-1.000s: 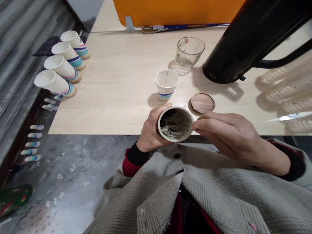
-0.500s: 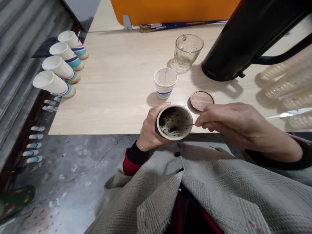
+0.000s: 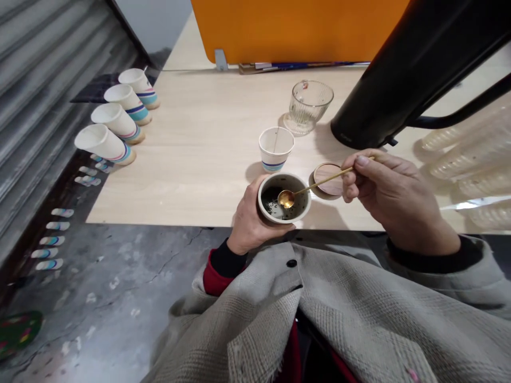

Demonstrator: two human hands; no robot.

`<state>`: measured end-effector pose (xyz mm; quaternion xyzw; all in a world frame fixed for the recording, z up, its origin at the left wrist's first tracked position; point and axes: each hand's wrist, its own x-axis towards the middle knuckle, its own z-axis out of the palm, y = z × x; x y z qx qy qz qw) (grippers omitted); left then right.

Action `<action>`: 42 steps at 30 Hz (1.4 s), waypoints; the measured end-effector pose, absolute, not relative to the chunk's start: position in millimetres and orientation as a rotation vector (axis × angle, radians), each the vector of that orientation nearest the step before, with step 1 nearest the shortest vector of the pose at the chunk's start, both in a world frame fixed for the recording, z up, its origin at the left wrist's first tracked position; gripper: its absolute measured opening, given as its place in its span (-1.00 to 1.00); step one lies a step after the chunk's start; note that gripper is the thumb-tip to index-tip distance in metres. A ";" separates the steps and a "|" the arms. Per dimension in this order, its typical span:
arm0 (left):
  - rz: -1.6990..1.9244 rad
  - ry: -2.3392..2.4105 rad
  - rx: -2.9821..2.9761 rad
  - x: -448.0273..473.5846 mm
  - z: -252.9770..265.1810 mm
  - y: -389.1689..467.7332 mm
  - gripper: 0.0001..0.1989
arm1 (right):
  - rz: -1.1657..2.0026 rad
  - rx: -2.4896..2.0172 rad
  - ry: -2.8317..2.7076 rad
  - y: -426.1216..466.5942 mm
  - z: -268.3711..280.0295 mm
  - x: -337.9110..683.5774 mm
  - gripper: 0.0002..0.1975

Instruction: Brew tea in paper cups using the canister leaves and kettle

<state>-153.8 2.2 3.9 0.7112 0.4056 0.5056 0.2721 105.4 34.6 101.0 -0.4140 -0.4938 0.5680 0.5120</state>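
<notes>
My left hand (image 3: 252, 221) is wrapped round a pale round canister (image 3: 304, 208) with dark loose tea leaves (image 3: 272, 199) inside, held upright at the table's front edge. Between the thumb and fingers of my right hand (image 3: 393, 194) is the thin handle of a gold spoon (image 3: 286, 199). Its bowl is over the canister's mouth and looks shiny, with no heap of leaves that I can make out. A paper cup (image 3: 273, 162) stands just behind the canister. Partly behind my right fingers lies a round wooden lid (image 3: 328, 181).
A ribbed glass (image 3: 307, 109) stands behind the paper cup, beside a tall black kettle (image 3: 371, 101). Several paper cups (image 3: 106, 143) line the table's left edge. Stacked clear plastic cups (image 3: 459, 151) are at the right. An orange divider (image 3: 299, 32) crosses the back.
My right hand has lifted and turned, bringing the spoon's bowl up out of the canister into view. The canister is tilted less toward me. The view has shifted slightly.
</notes>
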 end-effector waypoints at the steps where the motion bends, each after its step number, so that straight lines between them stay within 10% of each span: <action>1: 1.362 1.095 1.905 -153.7 2.9 2.9 0.07 | 1.358 -0.992 -1.162 37.2 97.8 105.6 -0.84; 19: 1.371 1.067 1.854 -152.8 3.3 6.2 0.05 | 0.328 -0.851 -1.641 59.3 113.2 65.4 -0.83; 42: 1.308 1.120 1.795 -153.9 1.6 4.4 0.04 | 0.830 -1.009 -0.992 182.5 88.4 114.4 -0.89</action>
